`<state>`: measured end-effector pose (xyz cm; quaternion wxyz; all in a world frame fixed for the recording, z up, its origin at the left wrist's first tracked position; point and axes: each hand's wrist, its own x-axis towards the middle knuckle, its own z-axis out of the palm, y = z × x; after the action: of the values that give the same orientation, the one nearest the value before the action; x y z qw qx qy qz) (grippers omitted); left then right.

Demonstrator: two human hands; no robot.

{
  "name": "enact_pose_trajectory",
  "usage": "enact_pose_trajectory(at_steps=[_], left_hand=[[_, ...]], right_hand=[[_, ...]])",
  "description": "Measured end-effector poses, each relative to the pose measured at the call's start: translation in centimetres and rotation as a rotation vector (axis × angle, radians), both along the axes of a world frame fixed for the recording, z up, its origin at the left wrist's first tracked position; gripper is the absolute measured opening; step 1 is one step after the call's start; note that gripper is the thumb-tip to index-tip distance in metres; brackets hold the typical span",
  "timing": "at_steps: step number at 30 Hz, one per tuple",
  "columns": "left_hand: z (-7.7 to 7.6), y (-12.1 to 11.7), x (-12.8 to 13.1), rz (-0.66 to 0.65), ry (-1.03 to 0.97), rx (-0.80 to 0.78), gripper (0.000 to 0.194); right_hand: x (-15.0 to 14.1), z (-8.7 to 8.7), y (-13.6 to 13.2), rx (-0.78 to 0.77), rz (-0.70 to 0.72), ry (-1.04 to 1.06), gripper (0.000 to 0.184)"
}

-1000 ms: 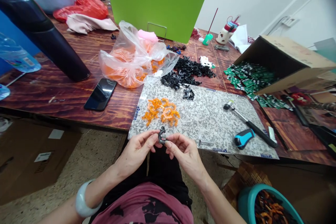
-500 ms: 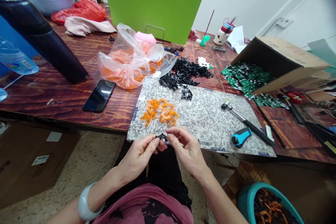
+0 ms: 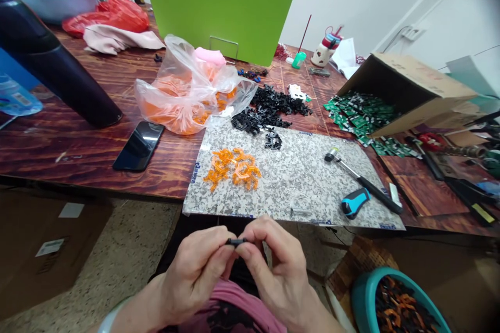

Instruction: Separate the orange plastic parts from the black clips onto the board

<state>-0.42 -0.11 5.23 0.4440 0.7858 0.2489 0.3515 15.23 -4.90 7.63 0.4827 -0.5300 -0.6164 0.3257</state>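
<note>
Between my fingertips is a small black plastic part (image 3: 236, 242), seen edge-on below the front edge of the board. My left hand (image 3: 195, 270) pinches its left end, and my right hand (image 3: 275, 265) grips its right end; the fingers hide most of it. On the speckled granite-look board (image 3: 300, 171) lies a small pile of orange plastic clips (image 3: 233, 168). Behind them are a few black clips (image 3: 273, 140) and a larger black heap (image 3: 265, 106). A thin metal pin (image 3: 300, 210) rests by the board's front edge.
At the board's right lie a small hammer (image 3: 363, 179) and a blue-black handled tool (image 3: 355, 203). A phone (image 3: 138, 146), a dark flask (image 3: 62, 67) and a bag of orange parts (image 3: 175, 96) stand left. A carton (image 3: 422, 91) spills green boards; a teal bucket (image 3: 361, 296) sits below.
Both hands have moved down toward my body with the black part and closed in on each other. My right fingers, looser before, now pinch its right end. The view has shifted slightly.
</note>
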Motion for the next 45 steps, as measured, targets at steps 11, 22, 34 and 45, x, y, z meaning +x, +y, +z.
enact_pose_trajectory(at_steps=[11,22,34,45], left_hand=[[-3.3,2.4,2.1,0.142,0.009,-0.552,0.031],[-4.5,3.6,1.1,0.157,-0.284,-0.973,0.031],[-5.3,3.8,1.2,0.185,-0.283,-0.980,0.033],[-5.2,3.7,1.3,0.178,-0.297,-1.013,0.031]], right_hand=[[1.9,-3.9,4.5,-0.166,0.013,-0.106,0.021],[10.3,-5.6,11.9,-0.126,-0.153,-0.432,0.021],[8.4,-6.7,11.8,-0.125,-0.049,-0.450,0.017],[7.7,-5.6,11.2,-0.188,-0.052,-0.221,0.025]])
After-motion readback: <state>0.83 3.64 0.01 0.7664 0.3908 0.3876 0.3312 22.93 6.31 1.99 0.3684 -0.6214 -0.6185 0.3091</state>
